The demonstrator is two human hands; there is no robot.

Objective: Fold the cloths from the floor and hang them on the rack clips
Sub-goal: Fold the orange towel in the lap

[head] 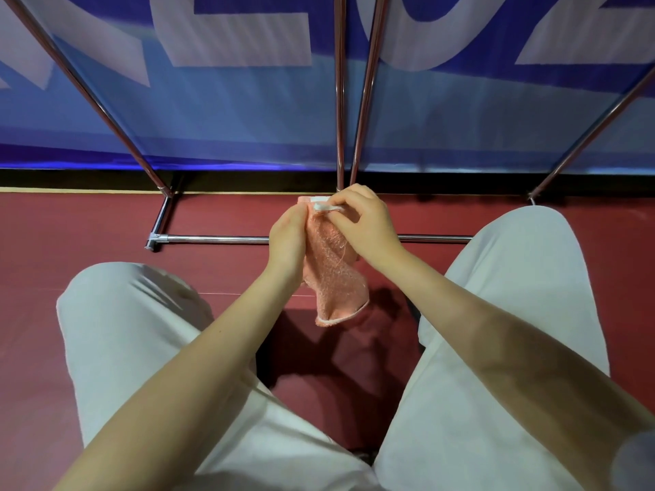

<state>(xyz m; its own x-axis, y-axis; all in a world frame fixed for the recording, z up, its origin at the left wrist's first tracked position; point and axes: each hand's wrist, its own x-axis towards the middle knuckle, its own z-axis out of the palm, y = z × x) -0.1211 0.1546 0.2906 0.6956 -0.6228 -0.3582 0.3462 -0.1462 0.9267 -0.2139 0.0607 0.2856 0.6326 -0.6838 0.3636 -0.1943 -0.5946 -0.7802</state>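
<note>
Head view — looking steeply down (close) over knees (134, 313).

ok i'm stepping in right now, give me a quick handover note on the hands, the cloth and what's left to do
Left hand: grips the upper left edge of the pink cloth.
Right hand: pinches a white clip at the cloth's top edge.
Cloth: held in the air between the knees, above the red floor, hanging down loosely; it looks folded or bunched, but I cannot tell how neatly.
Rack: the chrome rack stands just ahead, its base bar behind the hands.
Done: cloth is off the floor and at the clip.
Left: confirm that the clip bites the cloth, then let go. No other cloths are in view.
</note>
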